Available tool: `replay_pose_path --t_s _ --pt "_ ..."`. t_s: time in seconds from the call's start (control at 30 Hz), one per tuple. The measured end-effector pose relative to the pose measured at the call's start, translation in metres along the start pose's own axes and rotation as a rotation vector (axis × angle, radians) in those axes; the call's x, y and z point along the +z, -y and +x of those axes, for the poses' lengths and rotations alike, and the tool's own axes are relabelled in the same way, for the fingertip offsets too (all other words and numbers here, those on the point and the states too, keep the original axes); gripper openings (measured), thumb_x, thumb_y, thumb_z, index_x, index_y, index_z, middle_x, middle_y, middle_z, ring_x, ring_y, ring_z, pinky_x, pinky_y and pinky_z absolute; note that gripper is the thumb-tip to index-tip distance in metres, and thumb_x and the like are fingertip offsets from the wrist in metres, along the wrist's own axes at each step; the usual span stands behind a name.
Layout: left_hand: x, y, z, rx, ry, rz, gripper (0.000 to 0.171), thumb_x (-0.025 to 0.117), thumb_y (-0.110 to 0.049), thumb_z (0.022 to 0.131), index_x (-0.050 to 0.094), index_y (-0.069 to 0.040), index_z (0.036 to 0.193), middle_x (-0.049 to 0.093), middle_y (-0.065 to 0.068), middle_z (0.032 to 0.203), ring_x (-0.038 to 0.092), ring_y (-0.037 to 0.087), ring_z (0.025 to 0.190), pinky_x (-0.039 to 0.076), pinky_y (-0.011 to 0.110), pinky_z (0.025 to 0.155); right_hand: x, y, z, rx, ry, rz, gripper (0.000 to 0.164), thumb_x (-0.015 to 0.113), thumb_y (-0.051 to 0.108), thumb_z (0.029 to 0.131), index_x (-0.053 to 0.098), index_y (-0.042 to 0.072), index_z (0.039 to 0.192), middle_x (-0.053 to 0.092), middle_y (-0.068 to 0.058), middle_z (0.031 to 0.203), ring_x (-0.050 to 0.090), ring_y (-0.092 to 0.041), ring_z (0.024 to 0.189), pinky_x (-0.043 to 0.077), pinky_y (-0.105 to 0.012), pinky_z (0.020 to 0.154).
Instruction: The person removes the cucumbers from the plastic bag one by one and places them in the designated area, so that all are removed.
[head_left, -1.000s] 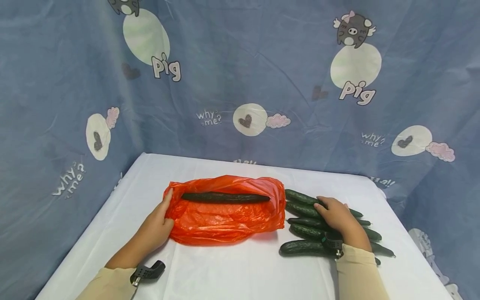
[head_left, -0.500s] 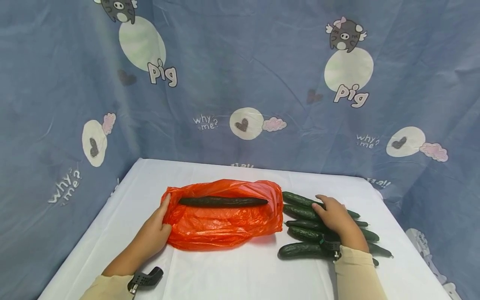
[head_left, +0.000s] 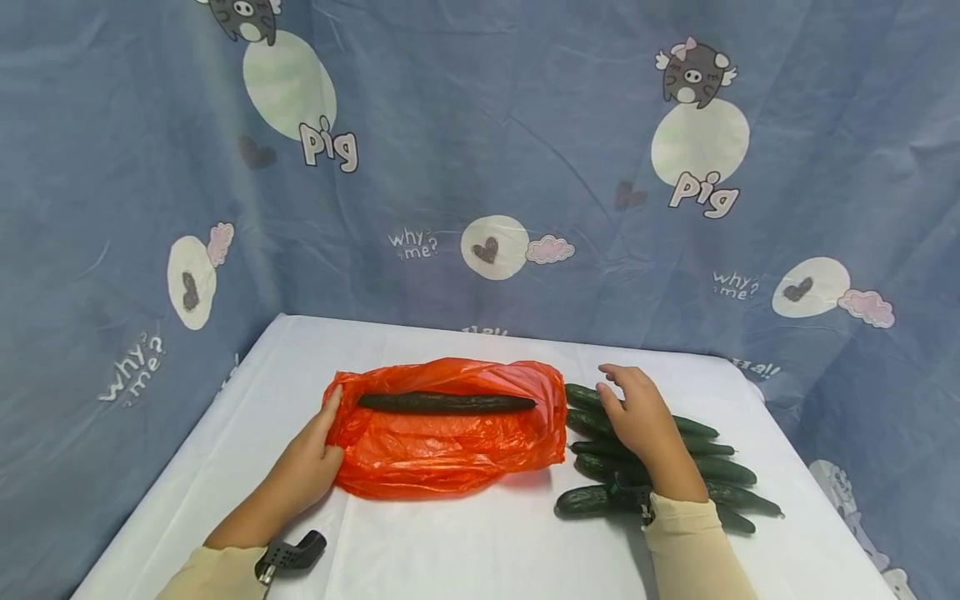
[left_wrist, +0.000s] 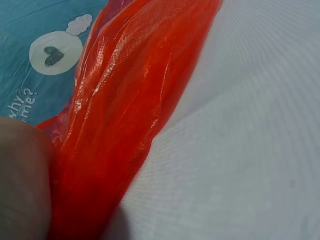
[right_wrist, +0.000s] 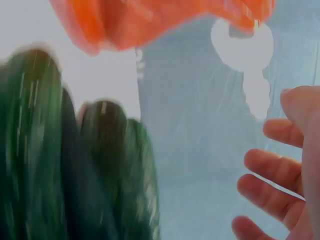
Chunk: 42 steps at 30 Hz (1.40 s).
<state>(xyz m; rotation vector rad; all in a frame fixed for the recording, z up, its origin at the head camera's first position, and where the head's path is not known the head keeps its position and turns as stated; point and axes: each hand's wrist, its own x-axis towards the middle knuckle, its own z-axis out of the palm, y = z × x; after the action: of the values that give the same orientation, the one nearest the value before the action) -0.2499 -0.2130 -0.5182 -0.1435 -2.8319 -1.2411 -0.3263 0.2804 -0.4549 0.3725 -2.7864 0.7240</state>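
Observation:
My left hand (head_left: 307, 458) grips the left edge of an orange-red plastic bag (head_left: 450, 446), which lies with its mouth spread. Inside it, along the far side, is one dark green cucumber (head_left: 446, 403). The left wrist view shows the bag's wrinkled side (left_wrist: 130, 90) right against part of the hand (left_wrist: 22, 185). To the right of the bag, several cucumbers (head_left: 735, 497) lie side by side. Over them is my right hand (head_left: 641, 421), holding nothing, its fingers spread toward the bag. In the right wrist view these fingers (right_wrist: 272, 165) are apart from the blurred cucumbers (right_wrist: 30, 145).
A white cloth (head_left: 450, 550) covers the table. Behind and at both sides hangs a blue curtain (head_left: 420, 167) printed with pigs and hearts. A black wrist strap (head_left: 296, 554) sits on the left forearm, and the right forearm lies across the near cucumbers.
The right hand has risen off the cucumbers and moved left toward the bag, with nothing in it. The left hand, the bag and the cucumber inside stay put.

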Motion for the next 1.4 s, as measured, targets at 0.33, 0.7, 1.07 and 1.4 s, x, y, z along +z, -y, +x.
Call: replay_pose_path --t_s 0.33,0.7,1.07,1.4 --pt "0.001 0.003 0.001 0.008 -0.002 -0.007 0.093 0.048 0.001 0.095 0.000 -0.024 0.170 0.021 0.026 0.171 0.024 0.052 0.155 0.028 0.071 0.119 -0.003 0.049 -0.004 -0.147 -0.074 0.031 0.040 0.061 0.029 0.106 0.062 0.011 0.141 0.062 -0.013 0.134 0.060 -0.032 0.122 0.053 -0.058 0.104" --pt "0.003 0.003 0.002 -0.011 0.012 -0.008 0.093 0.048 0.000 0.096 -0.002 -0.026 0.170 0.020 0.025 0.172 0.023 0.050 0.156 0.027 0.070 0.119 0.000 0.115 -0.006 -0.277 0.042 0.085 0.039 0.066 0.030 0.103 0.065 0.015 0.139 0.065 -0.002 0.130 0.060 -0.024 0.123 0.055 -0.051 0.104" --pt "0.002 0.001 -0.002 -0.011 0.000 -0.001 0.093 0.049 0.003 0.094 0.001 -0.022 0.170 0.022 0.026 0.171 0.026 0.051 0.154 0.028 0.069 0.119 0.049 0.149 0.014 -0.308 0.230 -0.081 0.049 0.066 0.041 0.101 0.062 0.015 0.143 0.064 -0.005 0.140 0.059 -0.028 0.133 0.049 -0.050 0.114" --pt "0.003 0.002 0.000 0.014 -0.013 0.004 0.093 0.049 0.003 0.094 0.002 -0.020 0.170 0.021 0.026 0.171 0.025 0.051 0.155 0.027 0.069 0.120 0.083 0.174 0.037 -0.269 0.347 -0.105 0.049 0.067 0.045 0.100 0.064 0.015 0.139 0.066 -0.005 0.134 0.062 -0.025 0.124 0.053 -0.045 0.109"
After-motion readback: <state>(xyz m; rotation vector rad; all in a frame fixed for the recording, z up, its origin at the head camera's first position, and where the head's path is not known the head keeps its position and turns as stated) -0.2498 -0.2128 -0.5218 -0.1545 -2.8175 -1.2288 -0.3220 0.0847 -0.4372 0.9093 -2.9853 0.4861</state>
